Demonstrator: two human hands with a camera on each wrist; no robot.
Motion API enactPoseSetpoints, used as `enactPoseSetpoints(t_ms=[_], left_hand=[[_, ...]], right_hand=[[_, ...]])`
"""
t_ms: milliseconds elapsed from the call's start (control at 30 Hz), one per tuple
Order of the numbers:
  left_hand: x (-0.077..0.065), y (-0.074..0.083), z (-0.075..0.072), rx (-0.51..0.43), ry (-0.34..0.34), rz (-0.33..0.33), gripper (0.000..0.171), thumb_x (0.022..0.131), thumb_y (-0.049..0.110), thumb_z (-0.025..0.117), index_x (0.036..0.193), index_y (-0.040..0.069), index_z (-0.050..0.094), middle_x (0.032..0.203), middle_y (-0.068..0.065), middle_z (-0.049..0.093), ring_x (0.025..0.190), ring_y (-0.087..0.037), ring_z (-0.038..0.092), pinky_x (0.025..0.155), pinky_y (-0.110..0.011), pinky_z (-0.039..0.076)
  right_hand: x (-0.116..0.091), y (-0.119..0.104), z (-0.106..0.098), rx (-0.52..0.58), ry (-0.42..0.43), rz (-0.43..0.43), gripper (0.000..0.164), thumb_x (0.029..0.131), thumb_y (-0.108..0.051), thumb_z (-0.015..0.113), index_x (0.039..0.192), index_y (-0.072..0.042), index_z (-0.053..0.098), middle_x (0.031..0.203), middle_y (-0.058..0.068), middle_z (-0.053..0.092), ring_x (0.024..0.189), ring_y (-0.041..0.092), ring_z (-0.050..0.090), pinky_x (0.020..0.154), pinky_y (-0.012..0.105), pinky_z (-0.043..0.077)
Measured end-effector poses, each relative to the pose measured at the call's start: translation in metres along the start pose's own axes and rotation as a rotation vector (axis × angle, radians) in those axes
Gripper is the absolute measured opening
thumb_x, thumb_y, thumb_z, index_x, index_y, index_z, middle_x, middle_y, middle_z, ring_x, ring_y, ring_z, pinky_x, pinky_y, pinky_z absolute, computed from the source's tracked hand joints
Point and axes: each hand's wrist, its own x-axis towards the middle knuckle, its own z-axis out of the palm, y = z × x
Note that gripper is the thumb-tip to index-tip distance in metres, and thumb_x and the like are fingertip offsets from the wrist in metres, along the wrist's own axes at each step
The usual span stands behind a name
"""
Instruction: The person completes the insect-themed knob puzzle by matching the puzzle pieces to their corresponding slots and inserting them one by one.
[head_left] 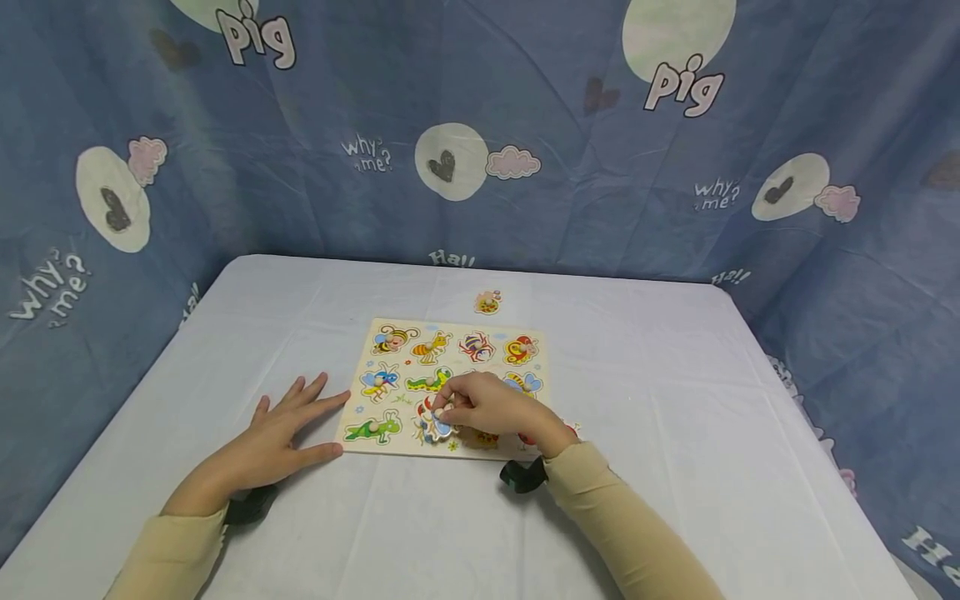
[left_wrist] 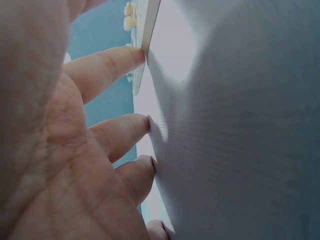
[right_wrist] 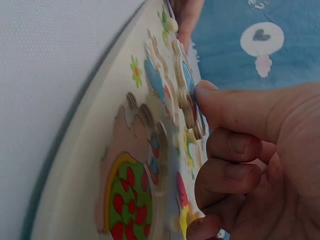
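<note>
A wooden peg puzzle board (head_left: 442, 454) printed with insects lies on the table. My right hand (head_left: 487, 404) pinches a blue-winged puzzle piece (right_wrist: 187, 85) between thumb and fingers. In the right wrist view this piece is tilted, raised slightly over a matching blue picture in the board. Nearer that camera, a snail-shaped recess (right_wrist: 131, 195) shows a green and red shell. My left hand (head_left: 273, 442) is spread flat, its index finger and thumb touching the board's left edge. Several pieces sit in the board, among them a green grasshopper (head_left: 375, 427) and a spider (head_left: 476, 346).
A small yellow snail-like piece (head_left: 487, 302) lies on the white tablecloth (head_left: 660, 358) behind the board. Something red (head_left: 573, 428) shows past my right wrist, mostly hidden. A blue printed curtain (head_left: 562, 217) stands around the table's back and sides.
</note>
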Motion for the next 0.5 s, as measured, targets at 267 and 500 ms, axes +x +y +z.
enactPoseSetpoints(t_ms=[267, 500], left_hand=[[-0.0007, 0.0005, -0.0001, 0.002, -0.004, -0.011, 0.079, 0.091, 0.049, 0.083, 0.16, 0.022, 0.053, 0.176, -0.028, 0.023, 0.161, -0.062, 0.01, 0.116, -0.09, -0.002], [-0.0004, 0.0014, 0.0004, 0.009, -0.005, -0.017, 0.08, 0.091, 0.05, 0.083, 0.16, 0.022, 0.054, 0.176, -0.028, 0.023, 0.162, -0.061, 0.01, 0.116, -0.091, -0.001]], right_hand=[[0.0037, -0.0045, 0.0063, 0.027, -0.013, 0.035, 0.01, 0.105, -0.018, 0.071, 0.114, -0.013, 0.073, 0.057, -0.008, 0.045, 0.05, 0.009, 0.044, 0.059, 0.022, 0.042], [0.006, -0.0076, 0.0091, 0.07, -0.031, 0.067, 0.007, 0.106, -0.016, 0.07, 0.111, -0.013, 0.072, 0.059, -0.005, 0.053, 0.045, 0.01, 0.046, 0.052, 0.024, 0.043]])
